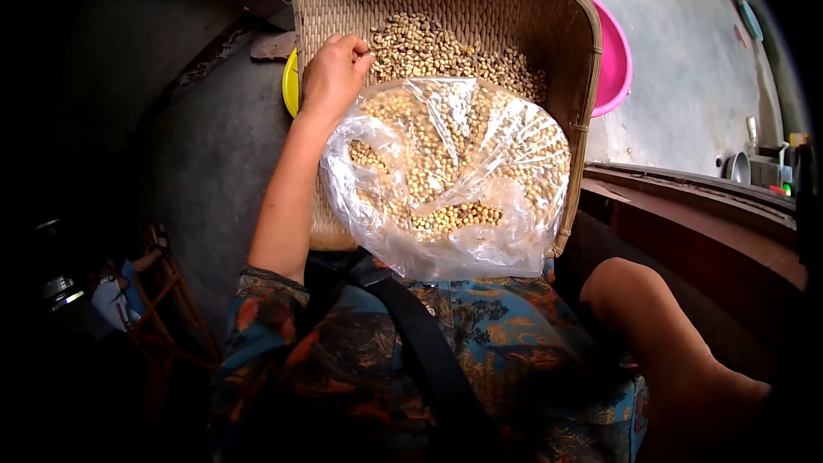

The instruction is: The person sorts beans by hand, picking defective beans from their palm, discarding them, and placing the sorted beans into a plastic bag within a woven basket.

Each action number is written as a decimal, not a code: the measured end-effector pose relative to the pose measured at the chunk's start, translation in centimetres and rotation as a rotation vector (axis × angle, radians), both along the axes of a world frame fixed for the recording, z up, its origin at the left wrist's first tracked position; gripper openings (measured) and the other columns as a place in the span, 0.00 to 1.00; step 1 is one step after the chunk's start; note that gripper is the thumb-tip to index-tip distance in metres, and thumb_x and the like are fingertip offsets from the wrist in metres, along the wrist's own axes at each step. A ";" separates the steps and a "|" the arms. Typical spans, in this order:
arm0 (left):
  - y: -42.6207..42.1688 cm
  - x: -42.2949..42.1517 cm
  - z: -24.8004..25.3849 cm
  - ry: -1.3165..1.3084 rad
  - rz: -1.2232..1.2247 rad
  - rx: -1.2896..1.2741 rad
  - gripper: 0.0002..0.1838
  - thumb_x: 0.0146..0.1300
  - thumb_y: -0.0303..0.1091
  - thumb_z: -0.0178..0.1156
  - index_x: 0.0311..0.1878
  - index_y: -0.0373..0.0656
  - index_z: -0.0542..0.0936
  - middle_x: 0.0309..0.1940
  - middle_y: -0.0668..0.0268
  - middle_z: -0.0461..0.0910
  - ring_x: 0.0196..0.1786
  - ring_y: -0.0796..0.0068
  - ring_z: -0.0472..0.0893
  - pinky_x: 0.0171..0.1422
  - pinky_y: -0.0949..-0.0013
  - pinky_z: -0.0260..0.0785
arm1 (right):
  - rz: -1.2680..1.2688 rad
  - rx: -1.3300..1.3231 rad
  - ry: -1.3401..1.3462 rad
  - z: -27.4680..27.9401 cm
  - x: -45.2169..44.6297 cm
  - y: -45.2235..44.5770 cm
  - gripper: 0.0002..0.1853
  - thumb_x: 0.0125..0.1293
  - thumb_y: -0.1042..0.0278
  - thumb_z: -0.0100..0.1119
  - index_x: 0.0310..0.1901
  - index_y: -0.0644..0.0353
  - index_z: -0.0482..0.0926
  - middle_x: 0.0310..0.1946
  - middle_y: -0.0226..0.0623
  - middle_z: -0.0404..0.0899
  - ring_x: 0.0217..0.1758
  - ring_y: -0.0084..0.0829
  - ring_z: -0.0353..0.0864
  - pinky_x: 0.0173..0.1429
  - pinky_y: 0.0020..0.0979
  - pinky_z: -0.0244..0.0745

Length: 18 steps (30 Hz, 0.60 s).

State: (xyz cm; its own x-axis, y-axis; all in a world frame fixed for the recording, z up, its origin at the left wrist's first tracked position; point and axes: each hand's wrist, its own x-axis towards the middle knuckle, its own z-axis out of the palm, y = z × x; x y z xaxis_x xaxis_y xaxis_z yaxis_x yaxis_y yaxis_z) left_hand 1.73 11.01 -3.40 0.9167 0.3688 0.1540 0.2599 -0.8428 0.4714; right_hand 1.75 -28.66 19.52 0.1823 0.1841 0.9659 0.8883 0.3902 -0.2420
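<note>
My left hand (pixel 336 75) is at the left side of a woven bamboo basket (pixel 343 0), its thumb and fingers drawn together. Whatever it pinches is too small or hidden to name. Just right of the fingers, pale and dark beans (pixel 420 43) are spread over the basket's floor. A clear plastic bag (pixel 463 261) full of pale yellowish beans (pixel 459 219) rests in the near part of the basket, below my hand. My right hand does not show; a bare bent limb (pixel 634 300) appears at the lower right, and I cannot tell whether it is arm or leg.
A pink basin (pixel 613 60) shows past the basket's right side, and a yellow container (pixel 290 86) at its left. A brown ledge (pixel 686 206) runs along the right. At the far right sits a metal pot (pixel 737 167); a wooden frame (pixel 176 291) stands lower left.
</note>
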 end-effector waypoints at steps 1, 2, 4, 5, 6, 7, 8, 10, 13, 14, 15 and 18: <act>0.0 0.1 0.0 0.007 0.009 0.015 0.09 0.58 0.32 0.67 0.38 0.39 0.82 0.38 0.58 0.81 0.39 0.56 0.82 0.43 0.59 0.74 | -0.003 -0.001 0.000 0.0 0.2 0.0 0.26 0.63 0.54 0.63 0.58 0.62 0.76 0.59 0.43 0.72 0.63 0.39 0.70 0.65 0.40 0.67; -0.2 0.1 0.0 0.017 0.017 0.029 0.09 0.58 0.32 0.67 0.38 0.39 0.81 0.38 0.59 0.80 0.39 0.56 0.82 0.43 0.59 0.74 | -0.010 -0.004 0.000 -0.1 0.4 0.0 0.26 0.63 0.54 0.63 0.58 0.62 0.76 0.59 0.43 0.72 0.63 0.40 0.70 0.65 0.40 0.67; -0.4 0.3 0.0 0.011 0.013 0.028 0.08 0.58 0.32 0.67 0.39 0.39 0.81 0.38 0.59 0.80 0.39 0.56 0.82 0.43 0.59 0.74 | -0.012 -0.013 0.005 -0.3 0.7 0.0 0.27 0.62 0.54 0.64 0.58 0.62 0.76 0.59 0.44 0.72 0.62 0.40 0.70 0.65 0.41 0.67; -0.4 0.3 0.0 -0.002 0.002 0.013 0.08 0.58 0.32 0.66 0.39 0.39 0.81 0.38 0.59 0.80 0.39 0.56 0.82 0.44 0.58 0.74 | -0.011 -0.015 0.011 -0.4 0.8 0.0 0.27 0.62 0.53 0.64 0.58 0.63 0.75 0.58 0.44 0.72 0.62 0.40 0.70 0.65 0.41 0.67; -0.4 0.2 0.0 -0.013 -0.008 -0.002 0.08 0.59 0.32 0.66 0.39 0.40 0.81 0.38 0.58 0.80 0.39 0.56 0.82 0.44 0.58 0.74 | -0.016 -0.016 0.014 -0.4 0.9 -0.1 0.27 0.62 0.53 0.64 0.58 0.63 0.75 0.58 0.44 0.72 0.62 0.40 0.70 0.65 0.41 0.67; -0.3 0.2 -0.1 -0.015 -0.014 -0.001 0.08 0.59 0.32 0.65 0.39 0.40 0.81 0.38 0.58 0.80 0.39 0.56 0.82 0.44 0.58 0.74 | -0.017 -0.014 0.014 -0.5 1.1 -0.2 0.28 0.62 0.53 0.65 0.58 0.63 0.75 0.58 0.44 0.72 0.62 0.41 0.70 0.64 0.41 0.68; -0.2 0.2 -0.2 -0.019 -0.021 0.000 0.08 0.60 0.32 0.65 0.39 0.40 0.81 0.38 0.58 0.80 0.39 0.57 0.82 0.44 0.58 0.74 | -0.018 -0.017 0.018 -0.6 1.2 -0.1 0.28 0.61 0.53 0.65 0.58 0.63 0.75 0.58 0.44 0.72 0.62 0.41 0.70 0.64 0.41 0.68; -0.4 0.3 -0.3 -0.034 -0.029 0.004 0.07 0.61 0.31 0.64 0.39 0.40 0.81 0.38 0.58 0.80 0.39 0.57 0.82 0.44 0.58 0.74 | -0.023 -0.026 0.020 -0.5 1.3 -0.3 0.29 0.61 0.53 0.65 0.58 0.63 0.75 0.58 0.45 0.72 0.61 0.41 0.71 0.64 0.41 0.68; -0.6 0.3 -0.4 -0.048 -0.033 0.017 0.06 0.61 0.30 0.62 0.39 0.39 0.81 0.37 0.58 0.80 0.38 0.57 0.82 0.43 0.59 0.74 | -0.046 -0.053 0.028 -0.5 1.5 -0.3 0.29 0.60 0.52 0.66 0.58 0.64 0.75 0.57 0.46 0.72 0.61 0.42 0.71 0.63 0.41 0.68; -0.6 0.4 -0.5 -0.043 -0.028 0.021 0.05 0.61 0.30 0.62 0.38 0.39 0.81 0.37 0.58 0.80 0.37 0.57 0.82 0.42 0.59 0.74 | -0.049 -0.056 0.022 -0.4 1.5 -0.4 0.30 0.60 0.52 0.66 0.58 0.64 0.75 0.57 0.46 0.72 0.61 0.42 0.71 0.63 0.41 0.68; -0.4 0.3 -0.6 -0.038 -0.020 0.026 0.05 0.62 0.30 0.62 0.38 0.39 0.81 0.37 0.58 0.80 0.36 0.57 0.82 0.42 0.59 0.74 | -0.048 -0.065 0.026 -0.4 1.5 -0.5 0.30 0.60 0.52 0.67 0.58 0.64 0.75 0.57 0.46 0.72 0.61 0.43 0.71 0.63 0.41 0.68; 0.2 0.1 -0.7 -0.131 -0.076 -0.053 0.05 0.62 0.29 0.62 0.39 0.40 0.82 0.37 0.58 0.80 0.32 0.60 0.82 0.39 0.63 0.74 | -0.057 -0.075 0.031 -0.5 1.5 -0.7 0.31 0.59 0.51 0.67 0.58 0.64 0.75 0.57 0.47 0.72 0.60 0.43 0.71 0.63 0.42 0.69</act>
